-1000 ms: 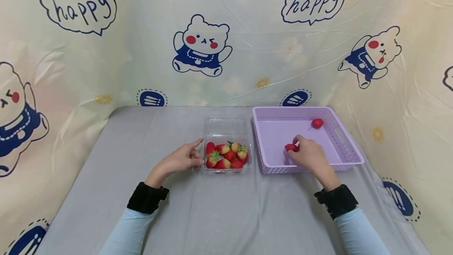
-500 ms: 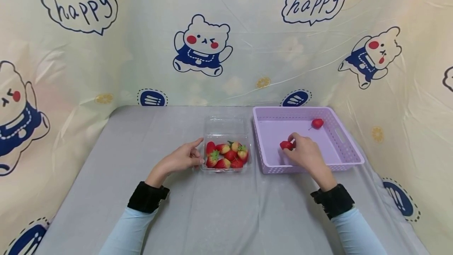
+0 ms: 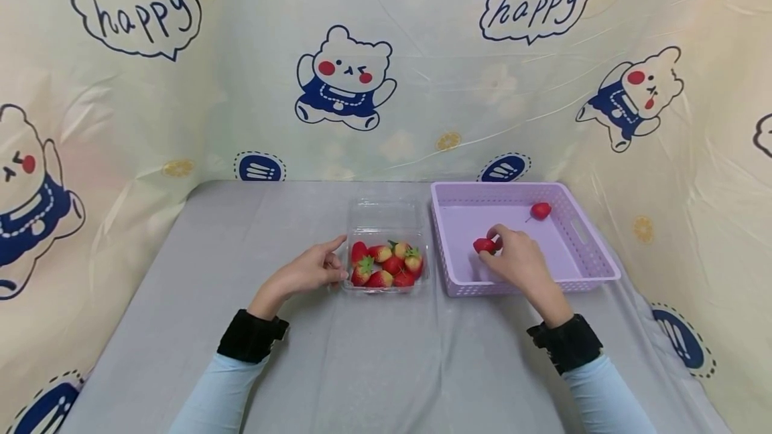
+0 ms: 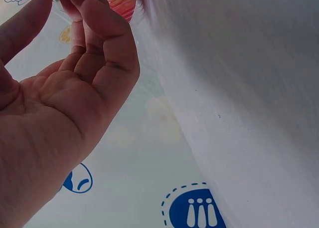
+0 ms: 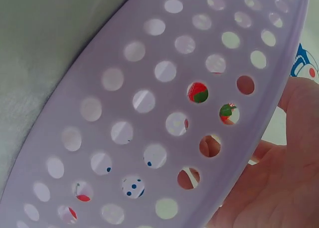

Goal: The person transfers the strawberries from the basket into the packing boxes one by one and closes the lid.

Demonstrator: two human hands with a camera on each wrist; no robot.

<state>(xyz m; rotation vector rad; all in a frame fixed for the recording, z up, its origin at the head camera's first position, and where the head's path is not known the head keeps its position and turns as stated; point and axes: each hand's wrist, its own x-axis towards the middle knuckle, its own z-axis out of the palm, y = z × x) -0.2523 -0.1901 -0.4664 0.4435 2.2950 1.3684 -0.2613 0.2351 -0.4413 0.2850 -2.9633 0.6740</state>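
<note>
My right hand point(image 3: 517, 256) reaches over the front rim of a lilac plastic basket point(image 3: 458, 220). Between thumb and fingers it pinches a red strawberry point(image 3: 484, 246), low inside the basket's left half. In the right wrist view, red skin and green leaves of that strawberry point(image 5: 197, 92) show through the wall holes. My left hand point(image 3: 306, 268) touches the left side of a clear plastic box point(image 3: 386, 289) with its fingertips, some fingers bent. Several strawberries point(image 3: 393, 265) lie in the box, its lid raised at the back.
A red fruit point(image 3: 541, 210) with a thin stem lies in the basket's back right corner. The grey tablecloth point(image 3: 374, 360) covers the table, with a printed curtain point(image 3: 422, 86) right behind it. Basket and box stand side by side, a narrow gap between them.
My right hand has moved slightly left inside the basket, carrying the strawberry with it. The left hand and the box have stayed put.
</note>
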